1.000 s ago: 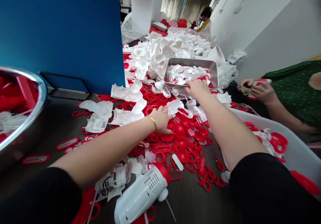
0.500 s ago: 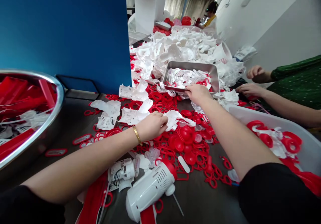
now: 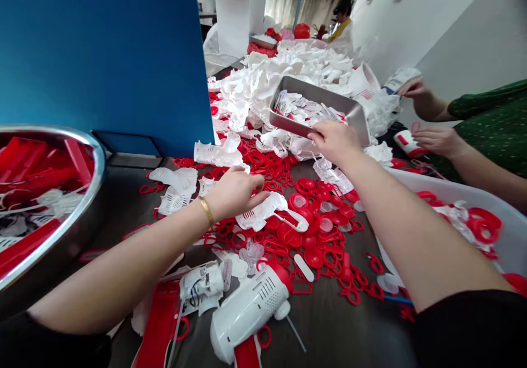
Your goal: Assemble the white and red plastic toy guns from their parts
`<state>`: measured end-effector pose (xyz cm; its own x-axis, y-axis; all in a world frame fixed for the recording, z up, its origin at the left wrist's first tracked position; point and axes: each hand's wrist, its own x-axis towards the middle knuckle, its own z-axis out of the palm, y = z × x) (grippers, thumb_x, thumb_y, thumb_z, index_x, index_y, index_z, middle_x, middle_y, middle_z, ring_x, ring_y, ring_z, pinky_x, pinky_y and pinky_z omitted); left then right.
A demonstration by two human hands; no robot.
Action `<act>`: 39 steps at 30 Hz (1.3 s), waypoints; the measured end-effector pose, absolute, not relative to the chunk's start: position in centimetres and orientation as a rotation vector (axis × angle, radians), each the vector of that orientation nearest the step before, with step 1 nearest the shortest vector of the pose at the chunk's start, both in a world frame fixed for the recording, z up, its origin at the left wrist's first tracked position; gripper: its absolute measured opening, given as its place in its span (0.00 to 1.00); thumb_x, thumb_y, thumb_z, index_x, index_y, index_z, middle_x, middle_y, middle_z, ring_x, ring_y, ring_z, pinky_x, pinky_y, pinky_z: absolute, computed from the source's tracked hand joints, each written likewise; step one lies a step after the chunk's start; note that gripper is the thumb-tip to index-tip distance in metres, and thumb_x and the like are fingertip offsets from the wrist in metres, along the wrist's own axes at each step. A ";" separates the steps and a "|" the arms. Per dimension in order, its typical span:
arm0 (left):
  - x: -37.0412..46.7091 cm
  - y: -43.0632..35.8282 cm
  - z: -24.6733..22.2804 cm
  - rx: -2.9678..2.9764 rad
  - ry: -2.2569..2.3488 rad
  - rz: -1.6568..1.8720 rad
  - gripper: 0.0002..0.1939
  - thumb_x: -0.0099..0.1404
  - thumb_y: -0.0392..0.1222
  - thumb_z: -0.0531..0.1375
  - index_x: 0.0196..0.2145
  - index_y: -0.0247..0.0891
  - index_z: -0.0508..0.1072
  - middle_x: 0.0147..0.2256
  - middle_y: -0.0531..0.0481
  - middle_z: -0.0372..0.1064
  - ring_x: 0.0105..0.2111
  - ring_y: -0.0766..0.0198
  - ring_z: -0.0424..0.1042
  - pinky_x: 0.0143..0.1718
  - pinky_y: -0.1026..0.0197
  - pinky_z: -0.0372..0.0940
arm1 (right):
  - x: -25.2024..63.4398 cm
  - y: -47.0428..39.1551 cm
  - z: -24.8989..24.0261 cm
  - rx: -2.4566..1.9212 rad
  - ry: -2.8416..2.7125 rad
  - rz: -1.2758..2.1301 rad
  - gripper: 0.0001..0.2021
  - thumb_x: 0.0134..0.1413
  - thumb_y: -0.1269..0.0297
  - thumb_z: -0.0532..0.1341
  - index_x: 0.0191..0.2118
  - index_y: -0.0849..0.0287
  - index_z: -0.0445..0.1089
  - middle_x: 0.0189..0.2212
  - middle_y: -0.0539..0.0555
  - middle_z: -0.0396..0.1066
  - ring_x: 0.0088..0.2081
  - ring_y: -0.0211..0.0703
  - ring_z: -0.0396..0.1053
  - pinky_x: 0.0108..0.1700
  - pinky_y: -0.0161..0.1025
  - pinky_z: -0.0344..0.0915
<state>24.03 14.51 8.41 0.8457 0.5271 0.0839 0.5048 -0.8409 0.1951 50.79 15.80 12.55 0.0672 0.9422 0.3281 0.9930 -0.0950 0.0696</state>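
My right hand (image 3: 335, 140) grips the front edge of a metal tray (image 3: 337, 101), which is tilted and holds white and red pieces. My left hand (image 3: 239, 192), with a gold bracelet at the wrist, is over white perforated shells; its fingers are apart and nothing shows in them. Just right of it a white shell with a loop handle (image 3: 269, 211) lies on red rings and cups. Nearer to me lies a white cylindrical device (image 3: 249, 313) with a red end, beside an opened white housing (image 3: 201, 283).
A metal basin (image 3: 99, 165) of red parts stands at the left, below a blue panel (image 3: 102, 55). White parts (image 3: 255, 82) are heaped behind the tray. At the right, a person in green (image 3: 494, 121) handles items behind a white tub (image 3: 510, 236).
My right hand has raised and tilted the metal tray. My left hand has moved left and opened, away from the loop-handled shell. The other person's hands now hold a packet and a white-and-red piece.
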 end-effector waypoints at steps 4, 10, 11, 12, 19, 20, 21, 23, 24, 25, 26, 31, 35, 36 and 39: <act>26.1 14.3 7.8 2.904 0.634 -0.073 0.36 0.54 0.64 0.59 0.53 0.38 0.68 0.50 0.38 0.66 0.49 0.45 0.66 0.54 0.39 0.55 | 51.2 15.0 13.8 -2.164 -1.993 -0.409 0.13 0.58 0.62 0.53 0.40 0.55 0.75 0.40 0.57 0.74 0.40 0.51 0.68 0.35 0.43 0.58; 24.3 13.8 8.5 2.797 0.692 0.008 0.28 0.57 0.48 0.59 0.54 0.37 0.67 0.56 0.37 0.59 0.49 0.50 0.68 0.52 0.51 0.62 | 47.6 11.5 13.4 -2.181 -2.014 -0.290 0.10 0.57 0.63 0.56 0.38 0.54 0.75 0.37 0.55 0.74 0.38 0.49 0.69 0.34 0.42 0.58; 23.5 14.1 9.1 2.769 0.744 0.036 0.28 0.57 0.49 0.59 0.55 0.38 0.66 0.57 0.37 0.57 0.49 0.51 0.68 0.52 0.51 0.62 | 46.7 10.7 13.0 -2.167 -2.034 -0.247 0.10 0.57 0.63 0.56 0.38 0.54 0.75 0.37 0.54 0.75 0.38 0.49 0.69 0.34 0.42 0.58; 22.7 14.4 9.7 2.750 0.792 0.035 0.29 0.58 0.50 0.58 0.56 0.38 0.66 0.58 0.37 0.57 0.49 0.51 0.68 0.52 0.51 0.62 | 46.0 10.0 12.5 -2.150 -2.059 -0.197 0.10 0.58 0.62 0.56 0.38 0.54 0.75 0.37 0.54 0.75 0.39 0.48 0.69 0.34 0.42 0.59; 18.1 14.3 11.6 2.911 0.911 -0.297 0.28 0.56 0.49 0.60 0.54 0.39 0.68 0.57 0.38 0.62 0.52 0.46 0.66 0.53 0.47 0.60 | 44.5 9.5 9.8 -2.115 -2.119 -0.032 0.12 0.60 0.63 0.54 0.43 0.54 0.74 0.44 0.53 0.75 0.44 0.50 0.70 0.37 0.43 0.61; 17.7 13.9 11.4 2.929 0.916 -0.360 0.28 0.55 0.47 0.61 0.54 0.40 0.69 0.58 0.38 0.60 0.53 0.45 0.65 0.55 0.45 0.58 | 44.7 9.8 10.0 -2.109 -2.090 -0.041 0.12 0.60 0.63 0.54 0.43 0.54 0.74 0.43 0.54 0.75 0.44 0.50 0.70 0.38 0.43 0.62; 17.4 13.4 11.3 2.935 0.918 -0.425 0.29 0.54 0.46 0.63 0.54 0.40 0.69 0.59 0.38 0.59 0.55 0.43 0.63 0.56 0.42 0.56 | 44.8 10.1 10.3 -2.102 -2.065 -0.052 0.12 0.60 0.63 0.54 0.43 0.54 0.74 0.43 0.54 0.75 0.44 0.50 0.70 0.39 0.44 0.62; 17.0 12.6 11.1 2.917 0.928 -0.504 0.31 0.52 0.47 0.65 0.55 0.41 0.69 0.61 0.38 0.57 0.58 0.40 0.58 0.59 0.39 0.51 | 45.1 10.5 11.1 -2.096 -2.037 -0.082 0.12 0.60 0.63 0.54 0.43 0.54 0.74 0.42 0.54 0.75 0.43 0.50 0.70 0.39 0.44 0.62; 16.9 12.3 11.1 2.897 0.933 -0.507 0.33 0.51 0.49 0.66 0.55 0.42 0.69 0.62 0.39 0.56 0.60 0.39 0.56 0.59 0.38 0.49 | 45.2 10.5 11.4 -2.096 -2.033 -0.096 0.12 0.60 0.63 0.54 0.43 0.54 0.74 0.42 0.54 0.75 0.43 0.50 0.70 0.39 0.44 0.62; 16.9 12.0 11.1 2.875 0.930 -0.486 0.33 0.50 0.52 0.67 0.54 0.42 0.69 0.63 0.38 0.54 0.61 0.39 0.53 0.60 0.37 0.48 | 45.3 10.6 11.8 -2.097 -2.031 -0.107 0.12 0.60 0.63 0.55 0.43 0.54 0.74 0.42 0.54 0.75 0.43 0.50 0.70 0.39 0.44 0.62; 17.0 12.0 11.1 2.857 0.921 -0.441 0.33 0.50 0.54 0.67 0.53 0.41 0.70 0.63 0.38 0.53 0.62 0.38 0.52 0.60 0.37 0.47 | 45.4 10.6 12.1 -2.098 -2.027 -0.115 0.12 0.60 0.63 0.55 0.44 0.54 0.74 0.42 0.54 0.75 0.43 0.50 0.70 0.39 0.44 0.62; 19.4 13.7 11.2 2.633 0.949 0.065 0.21 0.58 0.55 0.60 0.41 0.34 0.72 0.50 0.36 0.68 0.50 0.45 0.67 0.53 0.44 0.60 | 46.6 10.8 13.2 -2.083 -2.048 -0.179 0.12 0.60 0.62 0.54 0.41 0.55 0.74 0.42 0.55 0.75 0.42 0.50 0.70 0.38 0.43 0.62; 23.0 17.8 11.5 1.783 1.017 0.590 0.27 0.63 0.62 0.52 0.47 0.35 0.65 0.42 0.38 0.71 0.37 0.54 0.74 0.41 0.51 0.68 | 47.9 11.6 15.1 -2.032 -2.095 -0.223 0.12 0.59 0.62 0.54 0.41 0.55 0.74 0.42 0.55 0.73 0.42 0.50 0.70 0.39 0.43 0.62; 23.9 19.0 11.8 1.532 0.982 0.652 0.30 0.64 0.64 0.49 0.50 0.35 0.62 0.44 0.36 0.70 0.36 0.54 0.75 0.39 0.52 0.70 | 48.0 11.8 15.8 -2.004 -2.130 -0.223 0.11 0.59 0.62 0.54 0.40 0.55 0.74 0.41 0.55 0.73 0.41 0.49 0.69 0.39 0.43 0.63; 26.1 22.1 13.2 1.075 0.798 0.618 0.33 0.64 0.67 0.45 0.52 0.36 0.60 0.41 0.37 0.72 0.33 0.54 0.76 0.34 0.53 0.71 | 47.6 12.0 17.8 -1.907 -2.286 -0.232 0.11 0.59 0.63 0.54 0.37 0.55 0.74 0.38 0.55 0.74 0.40 0.48 0.69 0.39 0.43 0.63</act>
